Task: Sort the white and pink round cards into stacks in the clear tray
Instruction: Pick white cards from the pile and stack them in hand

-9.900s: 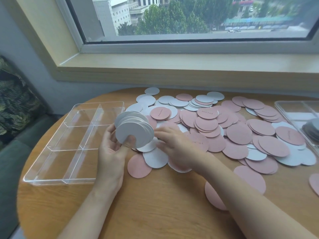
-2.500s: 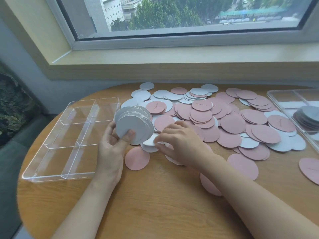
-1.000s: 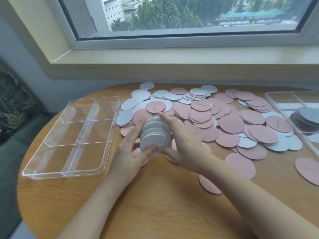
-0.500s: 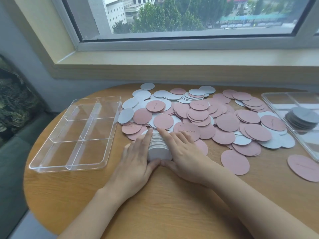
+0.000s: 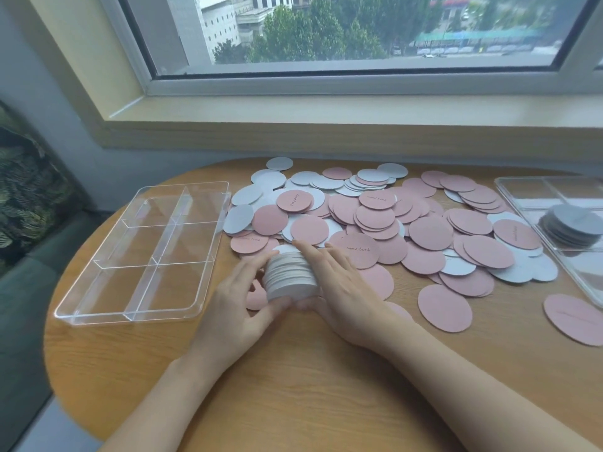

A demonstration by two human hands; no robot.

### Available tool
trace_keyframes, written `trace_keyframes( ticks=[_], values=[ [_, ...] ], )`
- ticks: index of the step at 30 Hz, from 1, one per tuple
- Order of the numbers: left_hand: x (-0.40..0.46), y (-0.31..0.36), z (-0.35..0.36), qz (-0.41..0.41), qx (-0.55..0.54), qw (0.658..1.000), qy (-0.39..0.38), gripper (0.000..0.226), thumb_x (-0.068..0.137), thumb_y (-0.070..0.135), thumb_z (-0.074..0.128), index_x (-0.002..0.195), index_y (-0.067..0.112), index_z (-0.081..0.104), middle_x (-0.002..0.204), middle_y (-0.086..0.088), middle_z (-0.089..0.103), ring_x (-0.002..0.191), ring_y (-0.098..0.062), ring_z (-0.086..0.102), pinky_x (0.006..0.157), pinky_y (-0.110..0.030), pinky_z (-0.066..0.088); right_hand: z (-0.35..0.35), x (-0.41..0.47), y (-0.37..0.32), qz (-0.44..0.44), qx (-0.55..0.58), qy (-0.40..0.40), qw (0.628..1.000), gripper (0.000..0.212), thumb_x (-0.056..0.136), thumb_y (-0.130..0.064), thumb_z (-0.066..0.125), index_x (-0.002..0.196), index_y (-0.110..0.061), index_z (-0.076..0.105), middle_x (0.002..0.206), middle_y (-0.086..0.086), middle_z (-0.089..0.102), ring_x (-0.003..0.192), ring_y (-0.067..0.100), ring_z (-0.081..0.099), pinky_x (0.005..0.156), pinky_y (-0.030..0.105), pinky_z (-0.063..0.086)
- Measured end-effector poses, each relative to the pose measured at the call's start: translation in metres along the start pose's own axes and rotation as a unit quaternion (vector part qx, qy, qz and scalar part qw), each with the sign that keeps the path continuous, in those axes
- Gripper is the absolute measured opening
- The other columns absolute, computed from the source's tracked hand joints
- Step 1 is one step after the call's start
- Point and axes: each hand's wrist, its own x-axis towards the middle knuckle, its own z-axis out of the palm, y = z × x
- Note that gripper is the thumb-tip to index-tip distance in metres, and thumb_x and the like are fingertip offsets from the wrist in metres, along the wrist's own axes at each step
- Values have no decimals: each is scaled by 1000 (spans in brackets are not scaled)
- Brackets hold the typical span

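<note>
A stack of white round cards (image 5: pixel 291 275) stands on edge on the wooden table, clasped between both palms. My left hand (image 5: pixel 239 308) cups its left side, thumb under the front. My right hand (image 5: pixel 339 288) presses its right side with fingers stretched forward. The clear divided tray (image 5: pixel 81 308) lies to the left with nothing in its compartments. A spread of loose pink cards (image 5: pixel 430 233) and white cards (image 5: pixel 328 182) covers the table behind and right of my hands.
A second clear tray (image 5: pixel 522 187) at the right edge holds a stack of grey-white cards (image 5: pixel 574 225). Single pink cards (image 5: pixel 444 308) lie near the front right. The window sill runs behind the round table (image 5: pixel 310 386).
My left hand earlier held the fanned white cards upright while my right hand picked among loose cards. Both hands then brought the stack down to the table and now squeeze it together.
</note>
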Motion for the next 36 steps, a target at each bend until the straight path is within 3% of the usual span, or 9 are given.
trace_keyframes(
  ticks=[3, 6, 9, 12, 17, 22, 26, 33, 36],
  values=[
    [1, 0, -6, -12, -5, 1000, 27, 54, 78, 49, 76, 127, 32, 60, 108, 25, 66, 98, 3, 61, 83, -11, 42, 1, 4, -2, 7, 28, 18, 999, 88, 86, -39, 70, 156, -15, 23, 133, -3, 50, 125, 16, 35, 112, 23, 20],
    [3, 1, -7, -33, -24, 997, 65, 50, 74, 52, 74, 120, 37, 60, 101, 27, 66, 85, 2, 59, 73, -14, 42, -6, 7, 3, 40, 41, 18, 998, 92, 82, -42, 77, 155, -19, 26, 124, -10, 53, 119, 6, 38, 114, 25, 19],
    [4, -1, -8, -57, -70, 990, 108, 47, 75, 49, 73, 119, 40, 60, 104, 18, 68, 83, -9, 60, 68, -23, 45, -13, 3, 13, 32, -41, -7, 999, 74, 83, -56, 66, 146, -24, 42, 122, -10, 57, 118, 10, 43, 116, 39, 24],
    [3, -4, -9, -90, -109, 979, 148, 47, 76, 48, 73, 121, 39, 61, 104, 11, 70, 78, -18, 59, 64, -30, 48, -19, -3, 20, 33, -116, -44, 992, 53, 88, -54, 59, 133, -27, 52, 119, -11, 56, 119, 14, 48, 116, 41, 27],
    [3, -5, -8, -112, -121, 973, 162, 49, 75, 49, 74, 122, 38, 61, 107, 14, 71, 83, -17, 63, 67, -28, 51, -17, 3, 24, 26, -180, -11, 983, 34, 89, -42, 50, 114, -25, 65, 104, -7, 58, 105, 22, 58, 107, 41, 36],
    [5, -1, -9, -117, -132, 970, 169, 45, 75, 46, 74, 118, 43, 59, 107, 17, 70, 89, -14, 65, 68, -27, 53, -9, 31, 13, -5, -200, -66, 977, 50, 90, -53, 58, 131, -25, 60, 127, -8, 55, 122, 20, 49, 111, 40, 32],
    [4, -4, -9, -127, -147, 966, 171, 47, 76, 45, 74, 120, 37, 61, 111, 14, 70, 99, -18, 66, 72, -33, 56, -8, 52, 9, -13, -199, -110, 974, 51, 90, -55, 62, 133, -28, 59, 138, -12, 55, 135, 15, 41, 116, 37, 17],
    [4, -2, -10, -135, -163, 964, 161, 48, 78, 36, 76, 124, 33, 61, 112, 14, 70, 101, -16, 66, 73, -32, 56, -6, 51, 21, -98, -255, -60, 960, 31, 93, -52, 54, 106, -32, 74, 105, -14, 73, 117, 15, 60, 118, 50, 24],
    [3, 0, -10, -129, -174, 963, 158, 50, 77, 42, 75, 124, 35, 61, 114, 14, 70, 104, -16, 66, 74, -29, 55, -4, 49, 25, -133, -243, 24, 961, 26, 98, -33, 50, 94, -25, 74, 82, -9, 74, 98, 16, 67, 118, 46, 25]
  ],
)
